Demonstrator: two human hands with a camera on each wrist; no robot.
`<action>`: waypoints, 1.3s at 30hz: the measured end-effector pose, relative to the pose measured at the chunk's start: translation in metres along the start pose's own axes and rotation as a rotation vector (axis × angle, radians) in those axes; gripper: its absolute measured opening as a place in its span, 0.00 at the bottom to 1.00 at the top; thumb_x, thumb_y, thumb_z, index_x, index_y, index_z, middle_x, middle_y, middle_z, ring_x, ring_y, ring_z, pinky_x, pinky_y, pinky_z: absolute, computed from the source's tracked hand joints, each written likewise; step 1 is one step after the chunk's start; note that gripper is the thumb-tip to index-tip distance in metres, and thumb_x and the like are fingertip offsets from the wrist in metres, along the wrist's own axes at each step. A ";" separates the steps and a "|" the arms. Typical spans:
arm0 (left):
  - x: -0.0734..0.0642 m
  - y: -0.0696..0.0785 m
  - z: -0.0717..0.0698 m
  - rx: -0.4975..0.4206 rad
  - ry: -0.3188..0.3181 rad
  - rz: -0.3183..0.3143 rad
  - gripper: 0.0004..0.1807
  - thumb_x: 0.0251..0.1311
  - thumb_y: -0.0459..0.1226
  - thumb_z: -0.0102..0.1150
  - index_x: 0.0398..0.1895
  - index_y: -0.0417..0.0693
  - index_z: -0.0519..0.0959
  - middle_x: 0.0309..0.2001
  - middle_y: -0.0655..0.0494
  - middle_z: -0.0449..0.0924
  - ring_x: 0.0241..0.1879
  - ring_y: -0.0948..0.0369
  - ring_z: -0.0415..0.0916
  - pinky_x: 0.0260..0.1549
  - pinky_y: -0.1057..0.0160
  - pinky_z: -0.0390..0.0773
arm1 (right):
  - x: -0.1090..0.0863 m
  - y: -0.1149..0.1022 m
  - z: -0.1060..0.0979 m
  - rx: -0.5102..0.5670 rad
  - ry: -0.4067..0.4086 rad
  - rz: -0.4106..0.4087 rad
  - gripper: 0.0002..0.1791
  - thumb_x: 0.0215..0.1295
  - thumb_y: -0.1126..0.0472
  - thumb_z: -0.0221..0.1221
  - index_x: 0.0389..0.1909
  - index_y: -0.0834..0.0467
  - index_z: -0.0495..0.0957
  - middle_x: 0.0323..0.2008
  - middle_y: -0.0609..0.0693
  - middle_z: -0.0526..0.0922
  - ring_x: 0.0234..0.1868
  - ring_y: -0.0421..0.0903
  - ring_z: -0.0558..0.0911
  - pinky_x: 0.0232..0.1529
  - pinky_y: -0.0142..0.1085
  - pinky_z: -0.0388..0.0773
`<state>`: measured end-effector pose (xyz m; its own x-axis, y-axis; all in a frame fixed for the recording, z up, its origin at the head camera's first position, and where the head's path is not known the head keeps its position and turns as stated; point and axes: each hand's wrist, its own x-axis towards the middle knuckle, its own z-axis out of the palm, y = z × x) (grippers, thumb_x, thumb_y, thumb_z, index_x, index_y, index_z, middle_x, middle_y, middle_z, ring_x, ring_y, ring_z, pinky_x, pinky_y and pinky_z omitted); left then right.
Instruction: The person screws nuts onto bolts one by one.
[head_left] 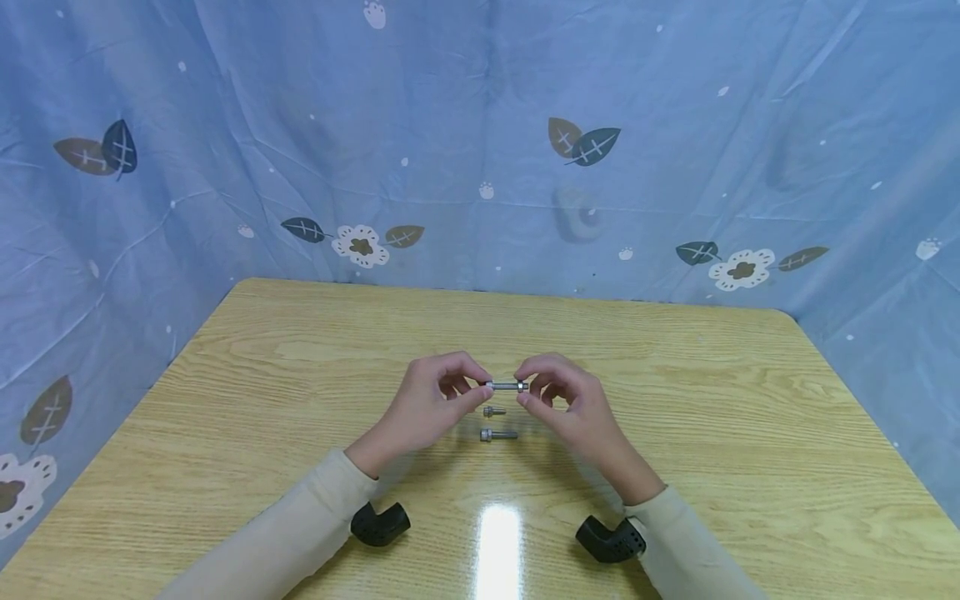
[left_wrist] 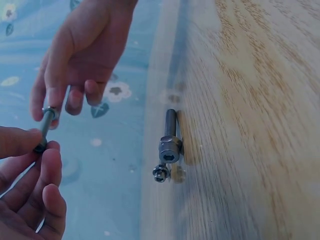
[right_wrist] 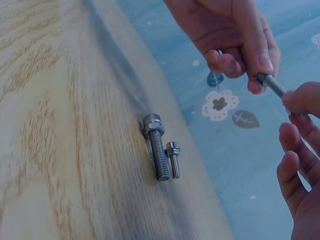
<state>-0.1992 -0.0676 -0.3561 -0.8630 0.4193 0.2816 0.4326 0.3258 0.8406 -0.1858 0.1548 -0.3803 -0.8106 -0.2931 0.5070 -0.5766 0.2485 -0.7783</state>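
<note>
A metal bolt [head_left: 506, 386] is held level above the table between both hands. My left hand [head_left: 420, 403] pinches its head end between thumb and forefinger. At the threaded end, my right hand [head_left: 576, 406] pinches a nut [left_wrist: 50, 111] that sits around the shank. Below the hands, a larger socket-head bolt [right_wrist: 157, 150] lies on the table with a nut close under its head. Beside it lies a smaller bolt [right_wrist: 173, 159], also fitted with a nut. A small pale glint shows by the left hand's curled fingers; I cannot tell what it is.
The wood-grain table [head_left: 300, 325] has a bright light reflection near its front. A blue patterned curtain [head_left: 480, 150] hangs behind and at the sides. A black curved piece is at each wrist, the left one [head_left: 380, 525] and the right one [head_left: 611, 540].
</note>
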 end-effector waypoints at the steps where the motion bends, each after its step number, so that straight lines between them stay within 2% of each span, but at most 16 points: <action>1: 0.000 0.000 0.000 -0.001 0.000 0.000 0.02 0.61 0.36 0.63 0.35 0.54 0.84 0.32 0.60 0.83 0.27 0.64 0.78 0.27 0.63 0.80 | 0.000 0.000 0.000 0.002 -0.001 -0.004 0.12 0.61 0.72 0.61 0.45 0.58 0.79 0.43 0.54 0.80 0.31 0.40 0.76 0.28 0.31 0.76; 4: 0.000 0.000 0.000 -0.003 -0.001 0.001 0.03 0.61 0.36 0.63 0.35 0.55 0.83 0.32 0.60 0.83 0.27 0.64 0.78 0.27 0.64 0.79 | 0.000 0.001 0.000 0.004 -0.002 0.010 0.10 0.62 0.71 0.61 0.44 0.59 0.80 0.42 0.53 0.81 0.32 0.40 0.77 0.29 0.31 0.77; 13: -0.001 0.000 0.001 0.002 -0.001 0.002 0.02 0.62 0.37 0.63 0.35 0.55 0.83 0.32 0.60 0.83 0.27 0.65 0.78 0.27 0.64 0.79 | -0.001 0.000 0.000 -0.027 -0.011 0.109 0.10 0.66 0.66 0.59 0.45 0.52 0.80 0.42 0.51 0.83 0.36 0.40 0.78 0.35 0.32 0.78; 18: -0.001 0.000 0.000 0.006 0.006 -0.008 0.02 0.62 0.37 0.63 0.35 0.54 0.84 0.31 0.60 0.82 0.26 0.64 0.77 0.27 0.62 0.80 | -0.001 0.000 0.000 -0.028 -0.016 0.072 0.16 0.62 0.69 0.63 0.50 0.55 0.78 0.45 0.54 0.81 0.32 0.39 0.77 0.32 0.31 0.76; 22: 0.000 0.000 0.000 0.007 0.011 -0.012 0.02 0.61 0.37 0.64 0.35 0.55 0.84 0.31 0.60 0.82 0.27 0.64 0.78 0.28 0.62 0.80 | -0.001 0.001 0.000 -0.008 -0.013 0.031 0.15 0.60 0.72 0.62 0.47 0.59 0.78 0.42 0.54 0.80 0.30 0.40 0.77 0.29 0.31 0.75; 28: -0.001 0.001 0.001 0.007 0.009 -0.009 0.02 0.61 0.37 0.63 0.35 0.56 0.84 0.32 0.58 0.83 0.27 0.64 0.78 0.28 0.64 0.79 | -0.001 0.001 -0.001 -0.014 -0.009 0.073 0.10 0.63 0.69 0.62 0.44 0.56 0.79 0.38 0.50 0.81 0.32 0.39 0.77 0.31 0.31 0.77; 33: 0.000 0.001 0.001 0.007 0.006 0.001 0.02 0.62 0.37 0.63 0.35 0.56 0.84 0.32 0.60 0.83 0.28 0.65 0.78 0.28 0.64 0.79 | -0.001 0.001 0.000 -0.012 -0.015 0.109 0.08 0.65 0.66 0.60 0.43 0.53 0.80 0.39 0.50 0.83 0.34 0.39 0.78 0.33 0.33 0.78; 39: 0.000 0.001 0.001 0.004 0.007 0.001 0.03 0.61 0.37 0.63 0.35 0.55 0.84 0.33 0.61 0.82 0.28 0.65 0.78 0.28 0.64 0.79 | -0.001 0.000 -0.001 -0.018 -0.015 0.106 0.12 0.63 0.66 0.62 0.46 0.52 0.78 0.41 0.49 0.82 0.32 0.40 0.77 0.32 0.32 0.76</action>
<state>-0.1981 -0.0666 -0.3553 -0.8646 0.4134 0.2857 0.4345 0.3292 0.8384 -0.1853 0.1557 -0.3803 -0.8656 -0.2784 0.4163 -0.4896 0.2952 -0.8205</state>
